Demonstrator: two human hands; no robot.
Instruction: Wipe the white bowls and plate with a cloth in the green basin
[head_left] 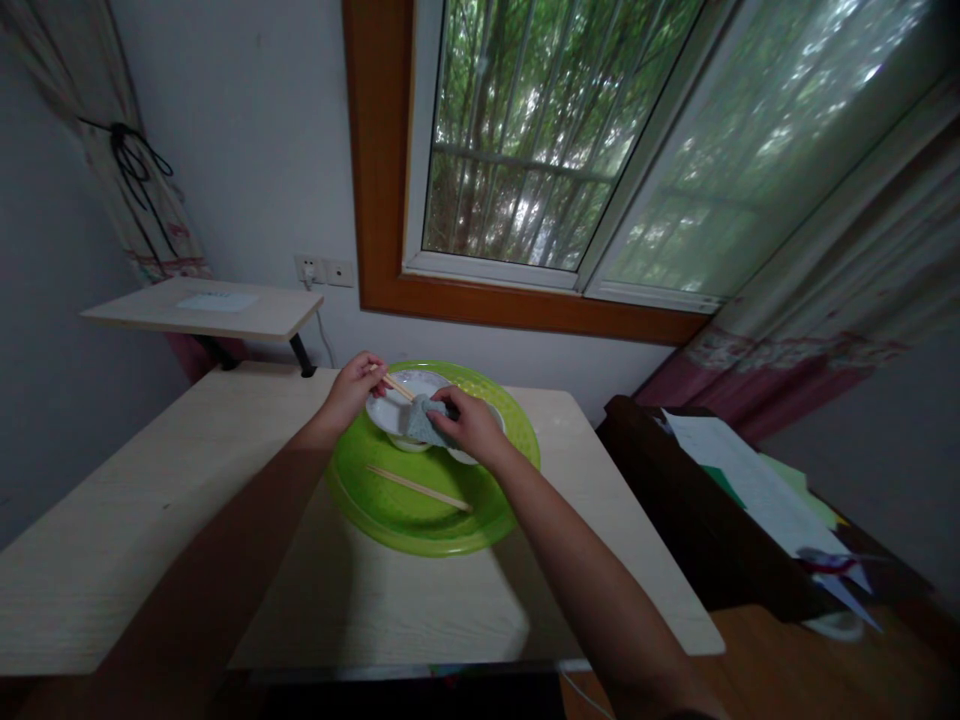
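Note:
My left hand (352, 388) is closed round one end of a wooden chopstick (398, 387), which points right over a white bowl (390, 410). My right hand (471, 425) is closed on a small grey-blue cloth (421, 420), wrapped round the chopstick's other end. The white bowl stands in a large green plastic basin (427, 520) on a light wooden table (150, 520). A second white bowl (466, 457) lies mostly hidden under my right hand. A second chopstick (417, 488) lies loose on the basin's floor, in front of the bowls.
A small raised shelf (202, 308) with a white sheet stands at the table's far left corner. A dark cabinet (720, 510) with papers on top stands to the right. A wall with sockets (322, 270) and a window (525, 150) are behind the table.

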